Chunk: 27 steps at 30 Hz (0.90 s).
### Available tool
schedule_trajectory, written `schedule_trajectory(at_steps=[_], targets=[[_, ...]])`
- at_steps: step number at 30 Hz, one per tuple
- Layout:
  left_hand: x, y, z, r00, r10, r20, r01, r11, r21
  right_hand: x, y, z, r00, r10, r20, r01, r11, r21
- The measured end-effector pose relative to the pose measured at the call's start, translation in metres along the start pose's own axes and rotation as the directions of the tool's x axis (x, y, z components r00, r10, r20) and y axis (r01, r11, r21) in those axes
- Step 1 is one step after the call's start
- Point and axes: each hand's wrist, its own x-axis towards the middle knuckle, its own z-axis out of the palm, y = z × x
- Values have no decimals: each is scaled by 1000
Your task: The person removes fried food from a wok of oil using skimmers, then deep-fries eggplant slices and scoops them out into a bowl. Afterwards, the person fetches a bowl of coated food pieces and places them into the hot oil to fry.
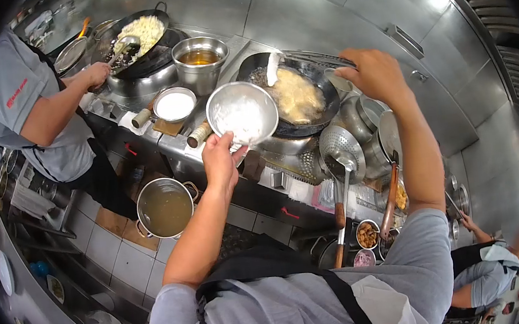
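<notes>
My left hand (218,161) grips the rim of a steel bowl (220,98) with white, batter-like contents, tilted beside the wok. My right hand (377,74) is closed round long metal tongs (315,59) reaching over the wok. At their tips hangs a white-coated strip (273,69), its lower end at the hot oil. Inside the black wok (333,100), pale golden battered pieces (297,98) fry in bubbling oil.
A steel pot of oil (200,57) and a bowl of white powder (175,104) stand left of the wok. A co-worker (32,103) stirs another wok (159,20). Right are a perforated skimmer (347,137) and a ladle (344,169). A large pot (165,208) stands low at left.
</notes>
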Motion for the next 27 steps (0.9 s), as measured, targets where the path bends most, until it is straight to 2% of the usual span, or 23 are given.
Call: schedule_trajectory(at_steps=[3, 5, 7, 10, 11, 13, 15, 17, 19, 22, 25, 27], targets=[[-15, -5, -4, 998, -21, -60, 23, 999, 38, 37, 7, 54, 972, 109, 207, -111, 994, -3], [-20, -6, -8, 998, -33, -62, 35, 999, 27, 65, 16, 130, 955, 82, 285, -92, 996, 22], [-24, -5, -10, 998, -2, -63, 4, 1000, 22, 77, 10, 194, 912, 161, 378, -190, 981, 39], [-22, 4, -6, 997, 30, -70, -28, 999, 32, 79, -4, 234, 813, 448, 372, -537, 823, 183], [-19, 6, -8, 997, 50, -60, -48, 998, 33, 81, -1, 236, 836, 451, 312, -526, 821, 223], [-10, 8, -14, 995, 85, -44, -84, 996, 29, 78, -5, 185, 869, 456, 193, -495, 817, 295], [-8, 29, -3, 989, 144, -46, -142, 989, 27, 70, 4, 117, 964, 266, -10, -245, 899, 364], [-1, 35, 1, 981, 191, -18, -191, 982, -7, 42, -16, 43, 997, 64, 44, -77, 892, 445], [-2, 43, 9, 965, 261, 19, -261, 965, -23, 13, -39, -5, 991, -69, 111, 29, 945, 325], [-4, 44, 20, 940, 336, 56, -334, 942, -36, -19, -69, -49, 971, -209, 112, 180, 958, 225], [-10, 43, 30, 913, 395, 104, -392, 919, -48, -34, -82, -70, 958, -227, 174, 199, 966, 166], [-16, 45, 35, 896, 416, 153, -412, 909, -61, -39, -87, -72, 958, -242, 152, 227, 968, 109]])
